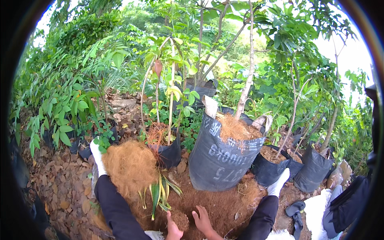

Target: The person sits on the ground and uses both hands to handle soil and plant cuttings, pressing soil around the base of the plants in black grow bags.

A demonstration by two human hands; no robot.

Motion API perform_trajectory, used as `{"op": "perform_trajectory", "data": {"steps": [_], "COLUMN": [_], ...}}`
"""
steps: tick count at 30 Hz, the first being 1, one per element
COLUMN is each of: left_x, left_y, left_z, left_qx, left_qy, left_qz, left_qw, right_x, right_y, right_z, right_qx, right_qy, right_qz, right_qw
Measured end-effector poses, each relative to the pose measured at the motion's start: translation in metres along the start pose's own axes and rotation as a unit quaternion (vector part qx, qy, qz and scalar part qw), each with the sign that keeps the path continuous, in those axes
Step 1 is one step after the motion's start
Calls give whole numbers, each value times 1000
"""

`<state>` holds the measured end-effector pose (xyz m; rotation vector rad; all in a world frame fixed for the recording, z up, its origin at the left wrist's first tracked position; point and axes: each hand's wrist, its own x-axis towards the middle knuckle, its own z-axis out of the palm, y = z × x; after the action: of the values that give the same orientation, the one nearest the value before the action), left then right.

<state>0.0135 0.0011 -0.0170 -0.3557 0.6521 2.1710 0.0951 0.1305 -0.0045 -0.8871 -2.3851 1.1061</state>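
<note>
My left hand (174, 230) is low in the middle of the view, its thumb against a brown clump of fibrous soil (179, 220) that rests in the hand. Just to the right, my right hand (204, 221) has its thumb and fingers apart and holds nothing. Both hands are over a spread of loose brown coir-like soil (214, 199). Yellow-edged snake plant leaves (156, 193) lie beyond my left hand, close to the clump. Whether the leaves join the clump is unclear. A big heap of tan coconut fibre (130, 166) sits farther left.
A large black printed sack (220, 162) holding a small tree stands ahead. Smaller black grow bags (313, 168) line the right; another bag (169, 154) stands left of the sack. My legs (118, 207) flank the soil. Another person's leg (345, 207) is at far right, near white sacking (316, 210).
</note>
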Motion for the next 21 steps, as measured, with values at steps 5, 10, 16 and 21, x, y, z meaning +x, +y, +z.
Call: {"op": "perform_trajectory", "data": {"steps": [5, 10, 16, 21], "left_x": [1, 8, 16, 19], "left_y": [4, 6, -2, -11], "left_z": [-2, -9, -22, -26], "left_qx": [23, -7, -11, -1], "left_qy": [92, 79, 53, 37], "left_qz": [16, 27, -3, -16], "left_qw": [995, 996, 999, 999], "right_x": [-27, -40, -35, -35], "right_y": [28, 31, 42, 33], "right_z": [26, 44, 30, 18], "right_qx": [-174, -202, -153, -180], "right_qy": [-16, -68, -90, -35], "right_qz": [-177, -251, -254, -164], "right_qw": [969, 944, 951, 969]}}
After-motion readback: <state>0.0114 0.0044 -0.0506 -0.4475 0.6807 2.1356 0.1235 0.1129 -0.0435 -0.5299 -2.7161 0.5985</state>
